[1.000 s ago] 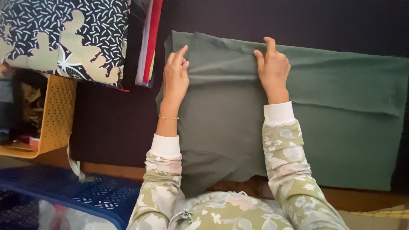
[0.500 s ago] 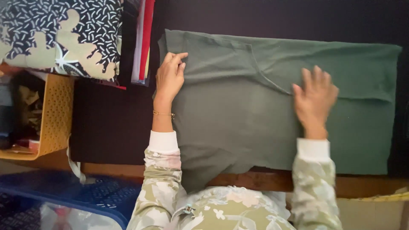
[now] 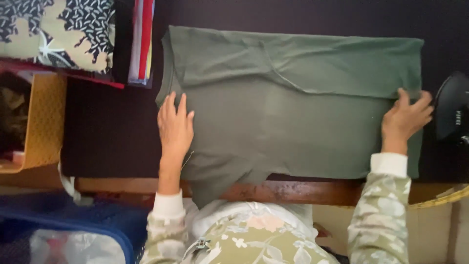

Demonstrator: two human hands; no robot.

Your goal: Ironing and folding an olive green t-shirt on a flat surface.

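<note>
A: On the table [image 3: 112,142], what surrounds the work area?

B: A green shirt [image 3: 293,122] lies flat across the dark surface, its far portion folded over toward the near side. Upper left: a patterned cloth stack [image 3: 63,34] and, just beside the shirt's left end, a narrow stack of red and white items [image 3: 141,39]. At the right end, a black rounded object [image 3: 452,107] sits close to the shirt's edge.

A: State of each grip?

B: Left hand [image 3: 175,128]: fingers extended and close together, palm pressed flat on the shirt near its left end. Right hand [image 3: 404,120]: fingers spread, resting on the shirt's right end at the fold line; whether it pinches the cloth cannot be told.

A: Edges and free room?

B: The shirt's near corner hangs over the table's wooden front edge [image 3: 303,190]. A bare dark strip lies between the shirt and the left edge. On the right, the black object limits room.

A: Containers?

B: A yellow perforated basket [image 3: 41,122] at the left; contents indistinct. A blue basket [image 3: 83,220] below it holds something pale and blurred.
</note>
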